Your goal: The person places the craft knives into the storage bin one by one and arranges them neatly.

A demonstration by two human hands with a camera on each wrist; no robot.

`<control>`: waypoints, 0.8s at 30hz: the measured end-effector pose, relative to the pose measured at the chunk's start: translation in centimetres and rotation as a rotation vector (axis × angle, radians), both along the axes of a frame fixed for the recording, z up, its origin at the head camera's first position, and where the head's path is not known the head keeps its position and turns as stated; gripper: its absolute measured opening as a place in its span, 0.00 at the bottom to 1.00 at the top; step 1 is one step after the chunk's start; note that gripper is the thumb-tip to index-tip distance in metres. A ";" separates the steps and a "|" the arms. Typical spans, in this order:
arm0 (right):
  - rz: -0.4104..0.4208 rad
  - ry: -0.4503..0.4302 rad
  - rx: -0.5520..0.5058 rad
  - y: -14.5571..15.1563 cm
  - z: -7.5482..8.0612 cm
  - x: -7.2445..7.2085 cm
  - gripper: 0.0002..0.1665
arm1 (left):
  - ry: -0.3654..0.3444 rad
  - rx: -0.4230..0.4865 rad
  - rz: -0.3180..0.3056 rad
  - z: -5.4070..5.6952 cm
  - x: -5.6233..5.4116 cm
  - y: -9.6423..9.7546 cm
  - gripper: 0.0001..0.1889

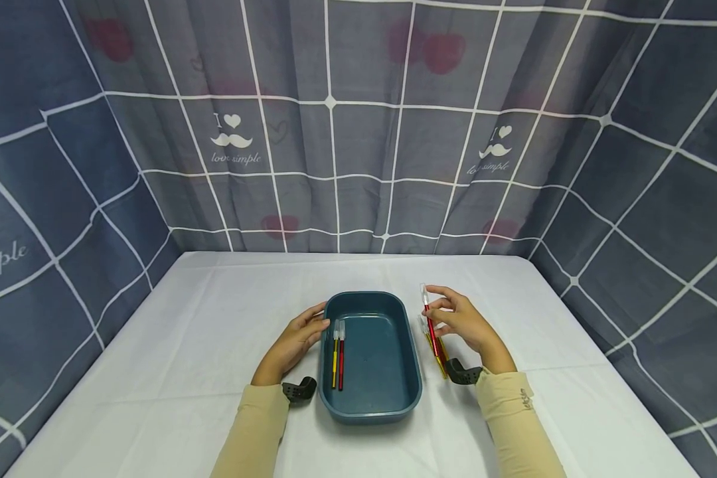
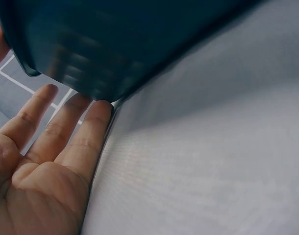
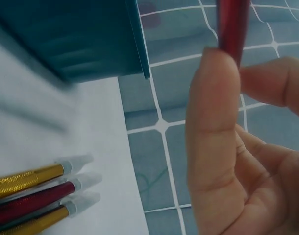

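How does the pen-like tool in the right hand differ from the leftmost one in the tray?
The held tool is red; the leftmost tool is yellow. The right hand pinches the held tool; the leftmost tool lies in the tray, untouched. Both are slim, with pale caps.

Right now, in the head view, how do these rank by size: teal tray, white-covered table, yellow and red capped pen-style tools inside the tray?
White-covered table
Teal tray
Yellow tool and red tool: too alike to rank
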State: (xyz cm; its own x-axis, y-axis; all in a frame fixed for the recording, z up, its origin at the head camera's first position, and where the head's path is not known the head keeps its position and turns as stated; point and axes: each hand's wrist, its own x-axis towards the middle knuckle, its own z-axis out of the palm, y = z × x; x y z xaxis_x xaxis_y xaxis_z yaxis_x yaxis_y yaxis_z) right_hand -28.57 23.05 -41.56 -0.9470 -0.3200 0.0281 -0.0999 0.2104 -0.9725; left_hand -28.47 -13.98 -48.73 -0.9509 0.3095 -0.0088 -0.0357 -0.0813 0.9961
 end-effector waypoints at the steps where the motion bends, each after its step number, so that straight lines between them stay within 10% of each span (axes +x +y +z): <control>1: 0.003 0.000 -0.003 -0.1 0.0 0.0 0.38 | -0.003 -0.002 0.003 0.0 0.0 0.0 0.35; 24: 0.051 0.003 0.026 -2.8 0.9 0.9 0.39 | -0.006 0.003 0.006 -0.1 0.0 0.0 0.35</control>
State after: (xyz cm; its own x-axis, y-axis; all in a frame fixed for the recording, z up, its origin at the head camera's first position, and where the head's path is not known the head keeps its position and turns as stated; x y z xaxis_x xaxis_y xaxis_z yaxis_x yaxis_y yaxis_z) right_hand -27.68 20.23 -40.64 -0.9294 -0.3684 0.0220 -0.1142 0.2304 -0.9664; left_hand -28.51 -14.02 -48.78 -0.9528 0.3034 -0.0133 -0.0407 -0.0843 0.9956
